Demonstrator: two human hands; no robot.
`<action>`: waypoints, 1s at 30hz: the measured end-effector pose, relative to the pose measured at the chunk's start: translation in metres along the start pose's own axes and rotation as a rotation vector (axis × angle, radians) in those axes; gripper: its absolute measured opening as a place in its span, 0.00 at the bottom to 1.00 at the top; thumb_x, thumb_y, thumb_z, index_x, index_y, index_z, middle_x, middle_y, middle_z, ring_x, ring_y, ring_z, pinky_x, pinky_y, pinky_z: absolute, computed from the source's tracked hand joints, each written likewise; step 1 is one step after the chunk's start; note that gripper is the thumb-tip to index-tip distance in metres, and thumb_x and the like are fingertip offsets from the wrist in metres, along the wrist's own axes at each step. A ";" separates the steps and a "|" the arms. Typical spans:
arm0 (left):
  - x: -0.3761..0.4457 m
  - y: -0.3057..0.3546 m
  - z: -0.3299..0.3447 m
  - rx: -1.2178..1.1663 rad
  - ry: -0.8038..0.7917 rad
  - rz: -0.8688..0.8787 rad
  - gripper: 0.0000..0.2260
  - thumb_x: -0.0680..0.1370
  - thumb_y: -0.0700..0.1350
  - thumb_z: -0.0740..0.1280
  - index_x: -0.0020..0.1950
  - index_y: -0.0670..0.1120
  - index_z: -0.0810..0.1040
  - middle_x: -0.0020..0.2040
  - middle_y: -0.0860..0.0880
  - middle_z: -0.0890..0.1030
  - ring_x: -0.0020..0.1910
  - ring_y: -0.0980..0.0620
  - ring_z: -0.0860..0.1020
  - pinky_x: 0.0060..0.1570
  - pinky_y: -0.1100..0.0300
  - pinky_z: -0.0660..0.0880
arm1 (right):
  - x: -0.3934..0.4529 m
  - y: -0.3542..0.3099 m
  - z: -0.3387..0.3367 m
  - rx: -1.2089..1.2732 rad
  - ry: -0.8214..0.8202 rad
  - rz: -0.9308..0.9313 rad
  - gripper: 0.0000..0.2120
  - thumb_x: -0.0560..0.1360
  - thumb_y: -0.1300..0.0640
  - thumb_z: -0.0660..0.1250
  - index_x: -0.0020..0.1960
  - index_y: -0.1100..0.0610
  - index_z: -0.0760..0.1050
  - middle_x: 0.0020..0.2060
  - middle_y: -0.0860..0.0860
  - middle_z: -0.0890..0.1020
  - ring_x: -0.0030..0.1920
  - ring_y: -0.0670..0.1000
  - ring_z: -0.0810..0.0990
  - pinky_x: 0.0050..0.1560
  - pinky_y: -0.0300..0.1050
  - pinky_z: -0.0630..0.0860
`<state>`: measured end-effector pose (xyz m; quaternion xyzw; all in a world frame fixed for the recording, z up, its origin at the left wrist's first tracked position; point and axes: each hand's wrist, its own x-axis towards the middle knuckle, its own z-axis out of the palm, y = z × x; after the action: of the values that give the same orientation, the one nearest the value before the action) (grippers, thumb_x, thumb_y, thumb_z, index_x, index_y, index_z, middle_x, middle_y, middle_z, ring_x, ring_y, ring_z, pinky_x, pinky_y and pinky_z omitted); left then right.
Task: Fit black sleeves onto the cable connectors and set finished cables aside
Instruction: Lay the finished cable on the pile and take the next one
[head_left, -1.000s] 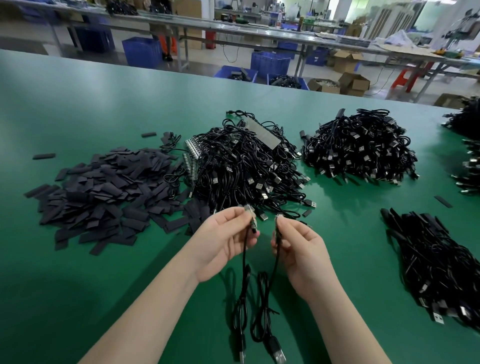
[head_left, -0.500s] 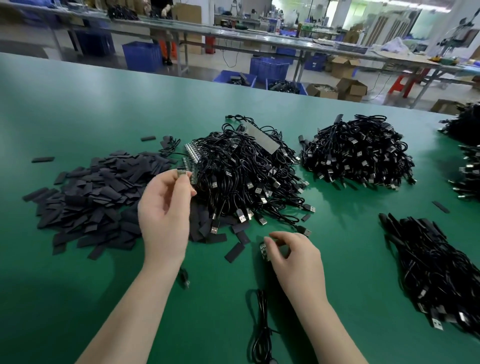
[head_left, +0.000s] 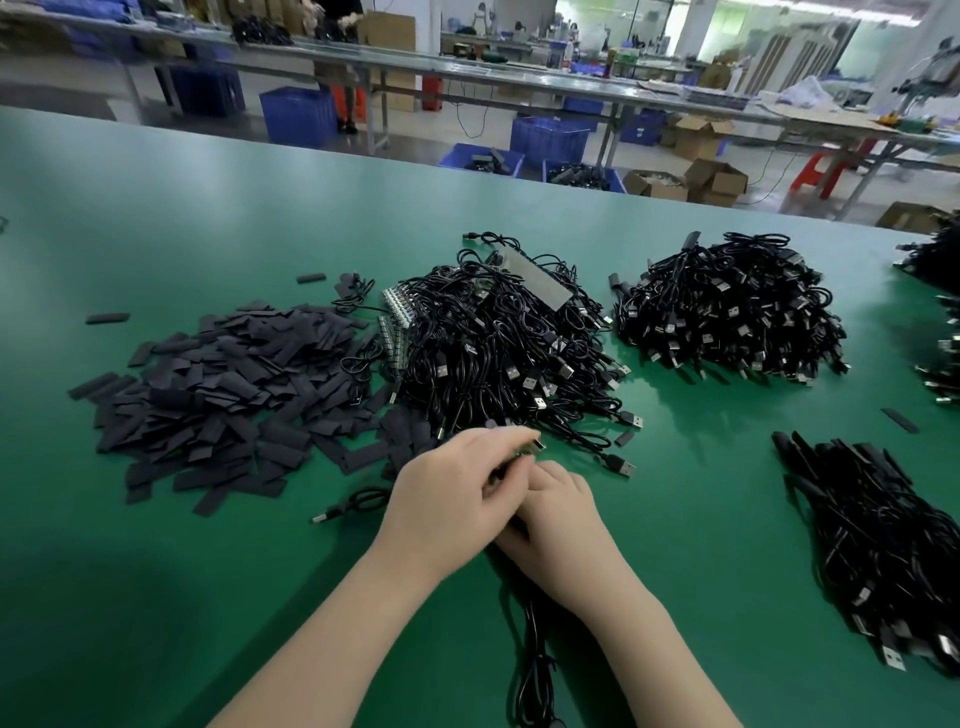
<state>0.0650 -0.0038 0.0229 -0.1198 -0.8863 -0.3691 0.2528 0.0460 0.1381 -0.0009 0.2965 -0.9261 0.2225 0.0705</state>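
Black cable (head_left: 530, 670) hangs limp and light. My left hand (head_left: 457, 499) fingers pinch its stiff connector (head_left: 532, 447); my right hand (head_left: 558, 512) curls beneath, grip hidden.

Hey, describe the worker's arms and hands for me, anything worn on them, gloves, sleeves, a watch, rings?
Both are bare. The left hand and right hand have no gloves, and no rings show on the visible fingers. Both forearms are uncovered up to the bottom edge of the picture: no sleeves, no watch, no wristband or strap at either wrist. No markings are visible.

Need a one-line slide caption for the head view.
Both hands, left hand over right hand, work a connector between sleeve pile and cable heap.
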 end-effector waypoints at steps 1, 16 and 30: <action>0.001 -0.001 0.000 -0.011 0.019 -0.038 0.13 0.77 0.53 0.65 0.61 0.59 0.79 0.46 0.60 0.81 0.42 0.61 0.78 0.42 0.62 0.77 | 0.000 0.001 0.000 -0.003 -0.002 0.010 0.08 0.76 0.49 0.68 0.53 0.47 0.81 0.46 0.44 0.78 0.53 0.53 0.72 0.49 0.47 0.61; 0.003 -0.013 0.008 -0.075 -0.045 -0.173 0.05 0.78 0.48 0.67 0.49 0.60 0.75 0.44 0.61 0.80 0.41 0.60 0.78 0.39 0.54 0.78 | -0.007 0.002 -0.010 0.341 0.304 0.320 0.11 0.75 0.58 0.72 0.55 0.45 0.82 0.39 0.39 0.78 0.41 0.41 0.76 0.46 0.37 0.72; 0.003 -0.012 0.008 -0.094 -0.126 -0.132 0.12 0.72 0.52 0.74 0.55 0.58 0.83 0.48 0.60 0.79 0.37 0.69 0.71 0.37 0.68 0.67 | -0.007 -0.002 -0.019 1.263 0.442 0.607 0.12 0.74 0.61 0.74 0.37 0.46 0.83 0.33 0.48 0.82 0.33 0.46 0.79 0.37 0.36 0.77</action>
<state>0.0551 -0.0060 0.0122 -0.0961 -0.8880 -0.4180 0.1659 0.0525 0.1488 0.0151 -0.0407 -0.6268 0.7781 0.0065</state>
